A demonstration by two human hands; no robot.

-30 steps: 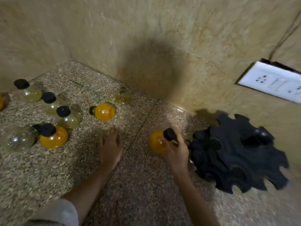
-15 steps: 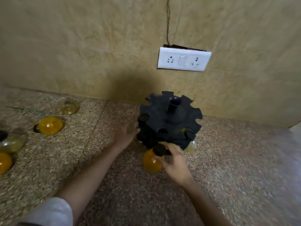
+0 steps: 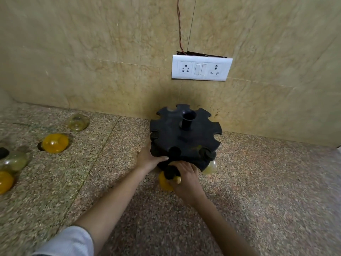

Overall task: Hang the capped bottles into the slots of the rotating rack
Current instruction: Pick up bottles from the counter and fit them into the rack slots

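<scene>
One black rotating rack [image 3: 184, 137] stands at centre frame. Three orange bottles: one [image 3: 55, 143] at left, one [image 3: 5, 182] at the far-left edge, one [image 3: 165, 182] below the rack. Three clear bottles: [image 3: 77, 122], [image 3: 14, 160], [image 3: 211, 167]. Two hands: left hand [image 3: 149, 159], right hand [image 3: 186, 176]. One switchboard [image 3: 201, 67].

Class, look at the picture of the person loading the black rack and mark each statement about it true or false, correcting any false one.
1. The right hand holds an orange bottle at the rack's near edge. True.
2. The left hand rests flat on the floor. False: it touches the rack.
3. A white switch plate is on the wall above the rack. True.
4. Every bottle is already hung. False: several, such as one orange bottle on the floor, lie to the left.
5. The rack lies tipped over. False: it stands upright.
</scene>
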